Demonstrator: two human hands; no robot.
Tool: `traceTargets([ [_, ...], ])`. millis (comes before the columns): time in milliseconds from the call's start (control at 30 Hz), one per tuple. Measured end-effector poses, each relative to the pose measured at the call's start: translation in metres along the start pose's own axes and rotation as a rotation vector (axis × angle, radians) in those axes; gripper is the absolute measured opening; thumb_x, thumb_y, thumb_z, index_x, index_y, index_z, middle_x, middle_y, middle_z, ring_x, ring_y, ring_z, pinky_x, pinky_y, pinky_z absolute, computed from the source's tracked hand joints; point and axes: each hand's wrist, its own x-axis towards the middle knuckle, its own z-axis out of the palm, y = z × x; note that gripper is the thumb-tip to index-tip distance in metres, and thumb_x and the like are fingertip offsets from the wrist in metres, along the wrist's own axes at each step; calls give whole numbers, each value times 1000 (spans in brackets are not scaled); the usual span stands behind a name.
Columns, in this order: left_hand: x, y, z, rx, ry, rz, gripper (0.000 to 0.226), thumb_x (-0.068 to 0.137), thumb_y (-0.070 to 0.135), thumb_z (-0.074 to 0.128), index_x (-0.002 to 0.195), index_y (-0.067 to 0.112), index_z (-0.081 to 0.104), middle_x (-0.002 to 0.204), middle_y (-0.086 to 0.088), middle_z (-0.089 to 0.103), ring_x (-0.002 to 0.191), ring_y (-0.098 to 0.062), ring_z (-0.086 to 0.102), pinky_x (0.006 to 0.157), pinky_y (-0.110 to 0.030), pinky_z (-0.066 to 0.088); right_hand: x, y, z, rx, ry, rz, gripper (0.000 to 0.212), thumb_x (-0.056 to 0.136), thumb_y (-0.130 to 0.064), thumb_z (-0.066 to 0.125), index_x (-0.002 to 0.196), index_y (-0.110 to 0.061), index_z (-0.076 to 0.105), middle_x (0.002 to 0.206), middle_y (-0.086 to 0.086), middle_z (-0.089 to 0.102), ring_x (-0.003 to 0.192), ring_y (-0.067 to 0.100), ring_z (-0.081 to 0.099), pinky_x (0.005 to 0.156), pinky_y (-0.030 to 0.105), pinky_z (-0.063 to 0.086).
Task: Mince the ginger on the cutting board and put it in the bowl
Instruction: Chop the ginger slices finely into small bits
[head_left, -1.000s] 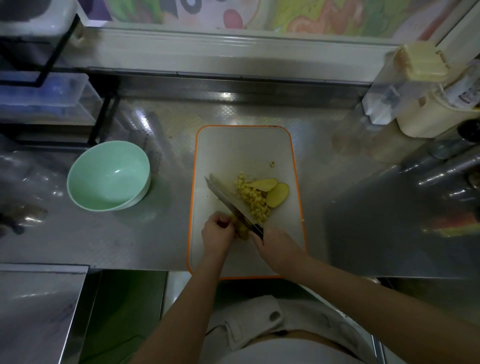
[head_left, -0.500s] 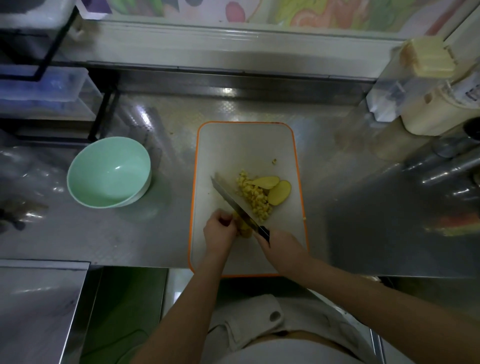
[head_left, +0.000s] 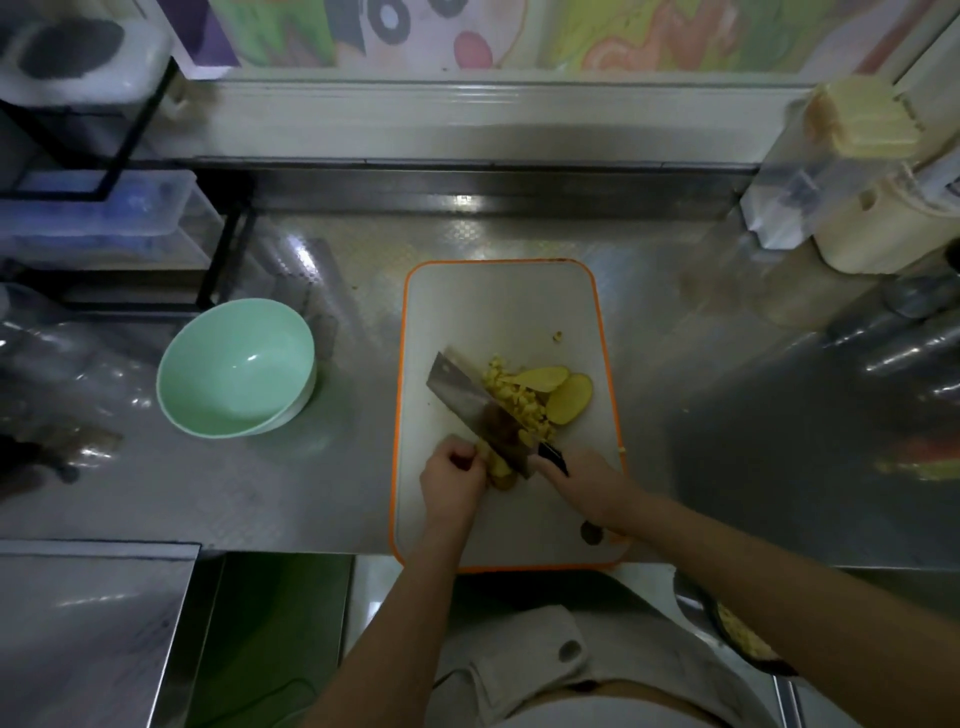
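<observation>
A white cutting board (head_left: 498, 306) with an orange rim lies on the steel counter. On it are a heap of minced ginger (head_left: 517, 402) and two ginger slices (head_left: 569, 397) to its right. My right hand (head_left: 589, 486) grips the dark handle of a cleaver (head_left: 470, 402), whose blade slants up-left across the board. My left hand (head_left: 452, 480) holds a ginger piece (head_left: 498, 467) against the board just under the blade. An empty mint-green bowl (head_left: 236, 366) stands left of the board.
A black wire rack with plastic boxes (head_left: 98, 218) stands at the back left. Clear and cream containers (head_left: 857, 182) crowd the back right. Shiny metal items (head_left: 914, 343) lie at the right. A dark pan with yellow bits (head_left: 737, 639) shows under my right forearm.
The cleaver blade has tilted so more of its flat side shows. Both hands stay at the near end of the board on the ginger piece.
</observation>
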Motion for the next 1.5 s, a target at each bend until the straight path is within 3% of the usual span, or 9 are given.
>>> traceTargets([
  [133,-1,1,0,-5,17,-10,12,80,11,63,71,15,58,78,-9,66,79,-24,63,74,-35,51,-3,-11,1,-34,49,-66,42,99,-31,43,60,-24,31,55,-5,35,48,5,34,45,20,28],
  [267,-2,2,0,-15,26,-18,12,81,14,64,70,14,58,76,-7,67,77,-22,62,73,-33,49,-9,-15,-1,0,129,-57,44,99,-30,44,58,-22,30,54,-5,34,48,5,33,45,21,28],
  [533,-3,-1,-3,-62,20,-11,13,82,19,66,75,9,63,73,-5,67,75,-19,63,72,-32,50,-24,-14,4,-27,101,21,44,98,-36,42,58,-20,35,56,-5,39,49,4,38,44,25,24],
  [700,-4,-4,-2,-73,11,-8,10,83,18,64,77,10,64,75,-3,67,76,-17,62,74,-33,50,-31,-15,5,-47,73,26,43,98,-38,41,59,-21,36,56,-4,41,48,6,39,43,19,27],
  [900,-5,-3,-1,-44,23,8,7,80,15,65,77,9,64,77,-4,66,77,-17,59,63,-22,41,-29,-12,10,-53,50,50,42,98,-39,41,59,-22,37,56,-4,42,50,10,42,46,25,32],
  [1167,-4,-3,-1,-53,12,-14,8,81,15,65,77,9,64,78,-5,66,77,-18,60,61,-20,42,-31,-12,12,-72,60,42,40,98,-39,41,61,-24,37,57,-5,42,49,5,41,43,18,30],
  [1400,-4,-2,-1,-81,20,-14,8,80,12,66,87,14,67,83,-3,68,81,-19,64,77,-31,53,-31,-18,9,-45,19,58,33,98,-38,40,78,-14,49,61,-4,44,64,18,51,54,27,37],
  [1500,-4,-3,0,-102,12,-23,8,81,11,65,89,12,69,84,-5,69,82,-21,65,77,-34,54,-32,-24,8,-74,2,47,33,99,-38,38,74,-17,45,62,-4,43,69,20,52,59,28,38],
])
